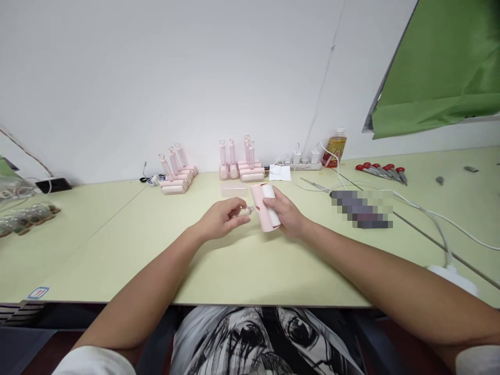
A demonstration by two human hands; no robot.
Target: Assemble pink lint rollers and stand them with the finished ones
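My right hand (288,211) is closed around a pink roller head (264,216) with a white roll inside, held tilted above the table. Just left of it, my left hand (224,217) holds a small clear piece (246,211) between thumb and fingers, its tip close to the hole in the pink side. Whether the tip touches the hole is too small to tell. Behind my hands lies a pale pink translucent cover (233,189).
Assembled pink rollers (175,174) stand at the back left, with more rollers (252,169) at the back centre. A power strip (304,165), white paper (280,172), a bottle (335,148), red-handled tools (385,172) and cables (433,216) are towards the right.
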